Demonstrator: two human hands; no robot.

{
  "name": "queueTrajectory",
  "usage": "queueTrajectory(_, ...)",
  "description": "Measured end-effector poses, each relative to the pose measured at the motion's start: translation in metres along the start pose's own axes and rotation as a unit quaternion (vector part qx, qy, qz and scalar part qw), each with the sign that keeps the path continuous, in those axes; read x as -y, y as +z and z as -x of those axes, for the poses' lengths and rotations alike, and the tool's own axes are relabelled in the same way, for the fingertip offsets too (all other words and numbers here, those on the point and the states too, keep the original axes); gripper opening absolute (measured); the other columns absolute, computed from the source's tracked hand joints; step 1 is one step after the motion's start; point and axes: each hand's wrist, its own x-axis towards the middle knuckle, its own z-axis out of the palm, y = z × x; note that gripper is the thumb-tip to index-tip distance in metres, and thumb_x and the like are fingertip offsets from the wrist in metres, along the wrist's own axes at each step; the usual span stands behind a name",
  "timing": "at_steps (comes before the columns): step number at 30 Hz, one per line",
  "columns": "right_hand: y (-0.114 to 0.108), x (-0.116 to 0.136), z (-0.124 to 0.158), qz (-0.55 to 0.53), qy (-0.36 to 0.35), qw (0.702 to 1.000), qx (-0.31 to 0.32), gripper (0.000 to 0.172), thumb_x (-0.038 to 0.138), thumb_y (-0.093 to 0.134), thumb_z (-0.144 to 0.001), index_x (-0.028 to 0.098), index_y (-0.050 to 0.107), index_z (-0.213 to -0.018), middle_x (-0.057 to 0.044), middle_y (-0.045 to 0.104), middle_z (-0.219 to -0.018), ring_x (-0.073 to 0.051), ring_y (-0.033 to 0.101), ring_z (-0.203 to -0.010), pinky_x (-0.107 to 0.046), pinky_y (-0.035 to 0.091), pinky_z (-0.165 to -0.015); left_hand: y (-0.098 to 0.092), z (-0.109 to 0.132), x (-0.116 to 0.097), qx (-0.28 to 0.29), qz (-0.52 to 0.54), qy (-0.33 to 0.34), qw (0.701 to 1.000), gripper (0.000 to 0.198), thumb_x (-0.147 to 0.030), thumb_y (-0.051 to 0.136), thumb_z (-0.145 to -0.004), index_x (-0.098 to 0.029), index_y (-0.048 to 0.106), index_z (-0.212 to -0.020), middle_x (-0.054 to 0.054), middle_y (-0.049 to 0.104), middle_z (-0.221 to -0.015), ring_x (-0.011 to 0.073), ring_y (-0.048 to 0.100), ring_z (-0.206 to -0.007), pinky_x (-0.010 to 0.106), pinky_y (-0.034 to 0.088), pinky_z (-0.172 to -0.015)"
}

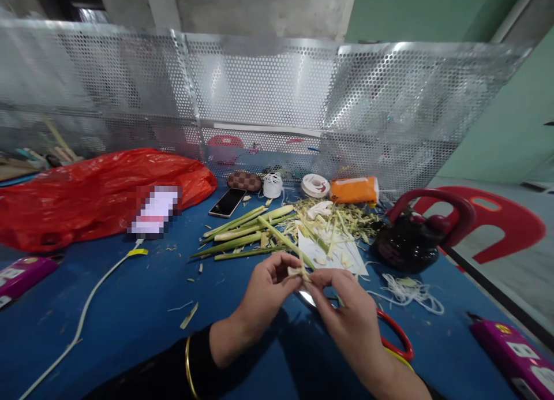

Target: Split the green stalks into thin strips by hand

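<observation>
My left hand (262, 293) and my right hand (352, 316) meet over the front of the blue table (142, 319). Between both sets of fingertips is a small, pale, folded strip of plant leaf (298, 271); its exact shape is partly covered by the fingers. Each hand pinches one side of it. Under my right hand lie scissors (404, 339) with red and yellow handles, their blade partly hidden. Just beyond the hands, green and pale plant stalks (246, 238) lie in a loose pile, with a white paper (352, 255) beside them under some scraps.
At right stand a black kettle-like pot (407, 244) with a dark red handle and a tangle of white string (411, 293). A red plastic bag (95, 186), two phones and a white cable (93, 296) lie left. A ribbon spool (315, 185) and orange packet (355, 190) sit behind.
</observation>
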Motion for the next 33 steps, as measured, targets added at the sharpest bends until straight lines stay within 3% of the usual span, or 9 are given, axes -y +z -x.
queueTrajectory(3, 0.000, -0.001, -0.001, -0.003, -0.011, 1.000, 0.009, 0.012, 0.015, 0.056, -0.088, 0.023, 0.058, -0.079, 0.000, 0.069, -0.074, -0.017, 0.063, -0.070, -0.031, 0.045, -0.069, 0.001, 0.003, -0.002, 0.024, 0.018, -0.013, 0.999, 0.019, -0.024, 0.072, -0.064, -0.015, 0.068, -0.080, 0.003, 0.064, -0.077, 0.0159, 0.058, -0.069, 0.027, 0.047, -0.068)
queueTrajectory(12, 0.001, 0.000, 0.002, -0.022, 0.049, 0.998, 0.035, 0.013, 0.021, 0.058, -0.086, 0.023, 0.060, -0.074, 0.001, 0.067, -0.068, -0.016, 0.062, -0.065, -0.026, 0.047, -0.061, 0.004, 0.002, 0.004, -0.044, 0.016, -0.038, 0.998, 0.029, -0.036, 0.080, -0.061, -0.014, 0.077, -0.081, 0.005, 0.069, -0.075, 0.0121, 0.054, -0.063, 0.024, 0.043, -0.064)
queueTrajectory(19, 0.007, 0.004, 0.006, -0.015, 0.014, 0.999, 0.039, 0.021, 0.019, 0.052, -0.089, 0.021, 0.055, -0.068, 0.000, 0.062, -0.065, -0.015, 0.056, -0.060, -0.026, 0.043, -0.058, 0.005, 0.003, 0.008, -0.057, 0.069, -0.064, 0.994, 0.025, -0.031, 0.080, -0.062, -0.013, 0.073, -0.079, 0.005, 0.069, -0.074, 0.0129, 0.058, -0.065, 0.024, 0.045, -0.065)
queueTrajectory(23, -0.001, 0.005, 0.002, -0.061, 0.024, 0.997, 0.033, 0.019, 0.019, 0.050, -0.091, 0.022, 0.058, -0.074, -0.001, 0.063, -0.070, -0.016, 0.057, -0.066, -0.028, 0.044, -0.063, 0.000, -0.001, 0.005, -0.020, 0.090, -0.075, 0.993, 0.029, -0.032, 0.079, -0.064, -0.015, 0.064, -0.083, 0.001, 0.066, -0.064, 0.0102, 0.054, -0.055, 0.021, 0.041, -0.056)
queueTrajectory(28, -0.007, -0.002, -0.008, -0.123, 0.127, 0.984, -0.034, 0.016, 0.029, 0.052, -0.090, 0.021, 0.064, -0.082, -0.005, 0.066, -0.081, -0.020, 0.061, -0.080, -0.030, 0.047, -0.071, -0.007, -0.004, 0.000, 0.034, 0.100, -0.092, 0.990, 0.027, -0.033, 0.077, -0.070, -0.016, 0.060, -0.081, 0.004, 0.069, -0.075, 0.0090, 0.055, -0.057, 0.021, 0.042, -0.058)
queueTrajectory(33, -0.001, -0.006, -0.010, -0.253, 0.254, 0.933, 0.043, 0.021, 0.039, 0.058, -0.085, 0.019, 0.066, -0.083, -0.003, 0.069, -0.075, -0.018, 0.062, -0.069, -0.027, 0.047, -0.062, -0.005, -0.002, 0.000, 0.068, 0.106, -0.095, 0.987, 0.022, -0.033, 0.072, -0.075, -0.016, 0.063, -0.085, 0.002, 0.064, -0.075, 0.0108, 0.056, -0.066, 0.020, 0.043, -0.060)
